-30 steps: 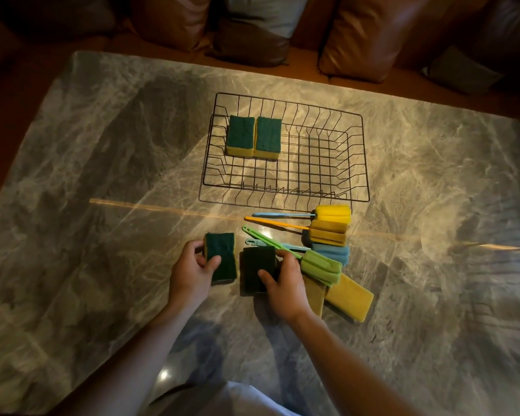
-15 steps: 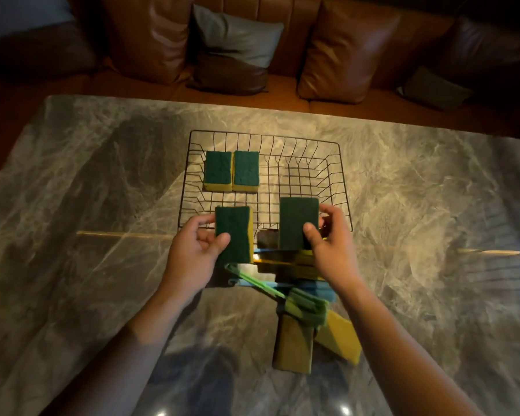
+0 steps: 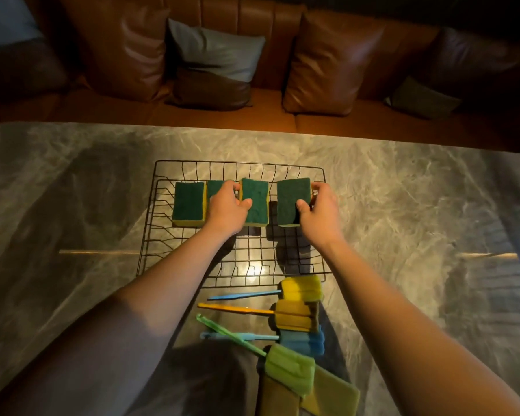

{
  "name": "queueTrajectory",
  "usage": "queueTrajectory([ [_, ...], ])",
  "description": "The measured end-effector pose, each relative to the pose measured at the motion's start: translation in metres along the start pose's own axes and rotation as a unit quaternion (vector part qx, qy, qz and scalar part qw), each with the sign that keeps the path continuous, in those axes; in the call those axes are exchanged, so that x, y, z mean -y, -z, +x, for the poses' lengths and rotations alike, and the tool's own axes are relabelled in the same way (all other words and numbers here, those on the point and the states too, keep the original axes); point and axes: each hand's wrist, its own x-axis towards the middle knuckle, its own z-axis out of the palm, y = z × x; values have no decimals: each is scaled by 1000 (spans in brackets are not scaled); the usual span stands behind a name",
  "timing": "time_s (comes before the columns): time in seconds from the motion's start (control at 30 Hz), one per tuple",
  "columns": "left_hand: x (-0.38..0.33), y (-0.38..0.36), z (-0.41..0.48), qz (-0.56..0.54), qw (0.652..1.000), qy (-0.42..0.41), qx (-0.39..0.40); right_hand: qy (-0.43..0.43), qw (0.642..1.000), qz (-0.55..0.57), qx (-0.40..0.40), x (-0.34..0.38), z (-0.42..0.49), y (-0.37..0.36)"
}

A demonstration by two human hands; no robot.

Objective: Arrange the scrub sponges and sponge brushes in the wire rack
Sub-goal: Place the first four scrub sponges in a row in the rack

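Holding one scrub sponge in each hand, I have both inside the wire rack (image 3: 150, 229), along its far side. My left hand (image 3: 227, 210) has its grip closed on the third sponge (image 3: 255, 202) from the rack's left wall, thumb pressed on the dark green top and the other fingers round its left edge. My right hand (image 3: 320, 214) has its grip closed on the fourth sponge (image 3: 291, 195), thumb on the green face, fingers behind its right edge; this one is tilted, its near end lower, and I cannot tell whether it touches the rack floor.

Left of these in the same row lie two more sponges, green side up with yellow beneath: the first sponge (image 3: 189, 204) nearest the rack's left wall, and the second sponge (image 3: 216, 187) mostly hidden behind my left hand.

Outside the rack, just off its near right corner, the sponge brushes lie on the tabletop (image 3: 72, 205) with handles pointing left: a yellow-headed brush (image 3: 302, 288) with a blue handle closest to the rack, then an orange-handled brush (image 3: 294, 315), a blue brush (image 3: 305, 340), and a green brush (image 3: 290, 370) lying aslant. Under the green brush rest two flat yellow cloths (image 3: 330, 397). Beyond the rack's far side stands a brown leather sofa (image 3: 327, 61) with cushions.
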Motion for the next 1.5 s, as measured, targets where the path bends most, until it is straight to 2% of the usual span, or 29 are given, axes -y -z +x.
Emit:
queueTrajectory([
  [0.1,2,-9,10,66,998,-11,-4,7,999,-33,-24,-2,13,-13],
  [0.23,6,-15,5,171,982,-53,-56,2,999,-39,-6,-5,18,-33],
  [0.4,20,-17,-1,273,946,-147,-91,2,999,-50,-10,-14,16,-50],
  [0.53,29,-10,0,355,912,-168,-117,17,999,-46,-13,-19,14,-57],
  [0.67,32,-10,-1,362,915,-160,-73,41,999,-31,-11,-26,11,-59],
  [0.87,48,-16,-3,419,897,-141,-5,81,990,-117,12,-43,3,-65],
  [1.07,56,-18,-1,443,887,-129,-13,81,987,-134,24,-42,5,-65],
  [1.5,50,-11,-6,428,894,-133,4,102,978,-178,37,-37,1,-61],
])
